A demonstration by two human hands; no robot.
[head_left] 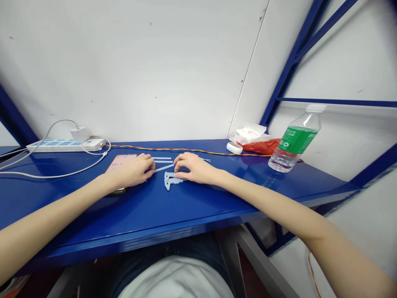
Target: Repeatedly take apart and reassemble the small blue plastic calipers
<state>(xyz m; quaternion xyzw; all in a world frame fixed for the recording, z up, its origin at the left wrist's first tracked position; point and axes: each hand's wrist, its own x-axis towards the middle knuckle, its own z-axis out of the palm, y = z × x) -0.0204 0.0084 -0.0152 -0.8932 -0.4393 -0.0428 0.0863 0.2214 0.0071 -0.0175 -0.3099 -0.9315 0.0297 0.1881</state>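
My left hand (133, 169) rests on the blue shelf (186, 207), fingers curled, its fingertips on the end of a thin pale strip (164, 167). Under its wrist lies a phone (119, 163) with a lit screen. My right hand (194, 167) lies beside it, fingers bent down onto a small pale-blue plastic caliper (170, 181), which lies flat on the shelf. More pale strips (163, 159) lie just beyond both hands.
A white power strip (65, 145) with a charger and cables sits at the back left. A twisted orange-yellow wire (186, 150) runs along the back. A water bottle (294, 140) stands at right, near a red bag (262, 146) with tissues and a white oval object (235, 147).
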